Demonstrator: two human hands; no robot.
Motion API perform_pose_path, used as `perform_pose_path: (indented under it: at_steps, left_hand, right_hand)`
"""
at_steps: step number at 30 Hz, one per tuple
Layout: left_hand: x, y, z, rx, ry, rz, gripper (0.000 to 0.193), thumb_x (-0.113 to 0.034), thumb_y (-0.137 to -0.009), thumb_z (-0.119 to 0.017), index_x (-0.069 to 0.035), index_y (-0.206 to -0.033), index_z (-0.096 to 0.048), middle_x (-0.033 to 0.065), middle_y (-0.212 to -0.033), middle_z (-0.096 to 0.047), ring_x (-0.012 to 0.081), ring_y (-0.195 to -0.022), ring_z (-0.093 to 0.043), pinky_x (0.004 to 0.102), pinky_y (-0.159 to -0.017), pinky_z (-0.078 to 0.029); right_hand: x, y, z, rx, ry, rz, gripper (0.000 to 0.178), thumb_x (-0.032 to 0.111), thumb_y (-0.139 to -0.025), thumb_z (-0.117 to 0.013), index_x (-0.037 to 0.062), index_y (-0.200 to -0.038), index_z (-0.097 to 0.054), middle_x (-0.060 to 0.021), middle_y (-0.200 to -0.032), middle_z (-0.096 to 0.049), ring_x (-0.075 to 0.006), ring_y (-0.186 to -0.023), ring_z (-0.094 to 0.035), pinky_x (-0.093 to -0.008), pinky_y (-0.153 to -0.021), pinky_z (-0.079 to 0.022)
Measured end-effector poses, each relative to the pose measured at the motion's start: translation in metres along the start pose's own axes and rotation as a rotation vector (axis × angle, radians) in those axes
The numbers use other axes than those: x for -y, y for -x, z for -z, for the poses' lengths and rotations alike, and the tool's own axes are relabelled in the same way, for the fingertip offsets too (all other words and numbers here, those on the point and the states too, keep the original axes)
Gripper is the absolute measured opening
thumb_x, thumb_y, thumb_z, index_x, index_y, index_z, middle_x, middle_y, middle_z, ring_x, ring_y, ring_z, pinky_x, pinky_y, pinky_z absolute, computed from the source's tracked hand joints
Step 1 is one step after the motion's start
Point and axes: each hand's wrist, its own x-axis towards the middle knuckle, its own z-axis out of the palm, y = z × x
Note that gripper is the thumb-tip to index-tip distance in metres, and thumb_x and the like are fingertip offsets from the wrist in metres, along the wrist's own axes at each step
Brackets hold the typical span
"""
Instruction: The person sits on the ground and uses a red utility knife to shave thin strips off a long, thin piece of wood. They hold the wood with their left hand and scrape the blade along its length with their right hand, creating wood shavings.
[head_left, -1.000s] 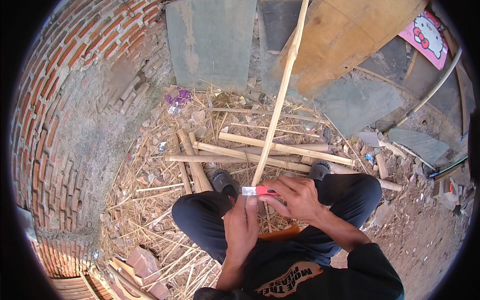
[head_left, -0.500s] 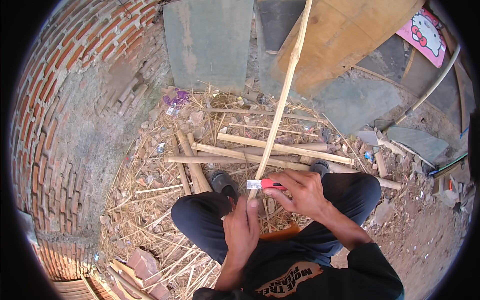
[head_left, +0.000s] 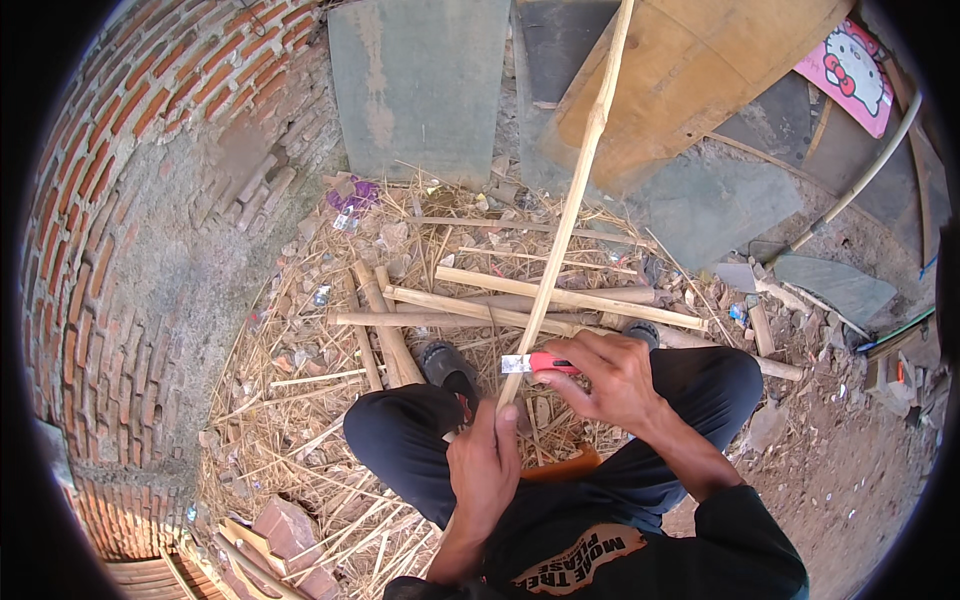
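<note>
A long, pale bamboo strip (head_left: 566,232) slants up and away from my lap, with a knot near its far part. My left hand (head_left: 483,455) is closed round its near end, thumb lying along the strip. In my right hand (head_left: 607,376) is a red-handled utility knife (head_left: 548,363). Its broad metal blade lies across the strip just beyond my left thumb. The fingers of the right hand wrap the handle and hide part of it.
Several split bamboo pieces (head_left: 570,290) lie on the ground beyond my feet, among shavings and rubble. A brick wall (head_left: 110,250) rises at the left. Grey sheets (head_left: 420,90) and a brown board (head_left: 690,80) lean at the back. Reddish blocks (head_left: 290,530) sit at the lower left.
The strip's far end has shifted slightly right. My right hand and the knife have moved a little right and toward the strip's far side. My left hand keeps its grip.
</note>
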Motion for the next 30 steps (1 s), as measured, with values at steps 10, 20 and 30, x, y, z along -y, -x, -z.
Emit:
perform_pose_path:
  at_steps: [10, 20, 30]
  left_hand:
    - [0.003, 0.008, 0.002, 0.003, 0.001, 0.019, 0.020, -0.022, -0.114, -0.058, -0.005, -0.108, -0.065, 0.0228, -0.068, -0.063, 0.0469, -0.063, -0.067, 0.0556, -0.057, -0.047]
    - [0.007, 0.015, 0.005, 0.010, -0.021, 0.001, 0.031, -0.024, -0.118, -0.050, -0.002, -0.102, -0.063, 0.0200, -0.068, -0.059, 0.0427, -0.060, -0.064, 0.0473, -0.057, -0.046]
    - [0.009, 0.022, 0.009, 0.026, -0.001, 0.043, 0.020, -0.021, -0.113, -0.060, -0.003, -0.106, -0.065, 0.0235, -0.067, -0.062, 0.0475, -0.064, -0.067, 0.0549, -0.057, -0.047]
  right_hand:
    - [-0.012, -0.005, 0.001, -0.036, 0.002, 0.021, 0.028, 0.032, -0.090, -0.089, 0.0168, -0.113, -0.082, -0.0015, -0.080, -0.069, -0.0232, -0.063, -0.069, -0.0374, -0.055, -0.053]
    - [-0.017, -0.008, 0.000, -0.070, 0.008, 0.037, 0.028, 0.032, -0.089, -0.090, 0.0144, -0.109, -0.082, -0.0023, -0.083, -0.073, -0.0233, -0.064, -0.071, -0.0365, -0.055, -0.054]
    - [-0.019, -0.016, 0.005, -0.066, -0.009, 0.005, 0.026, 0.029, -0.090, -0.089, 0.0131, -0.109, -0.082, -0.0031, -0.085, -0.075, -0.0236, -0.064, -0.070, -0.0361, -0.055, -0.053]
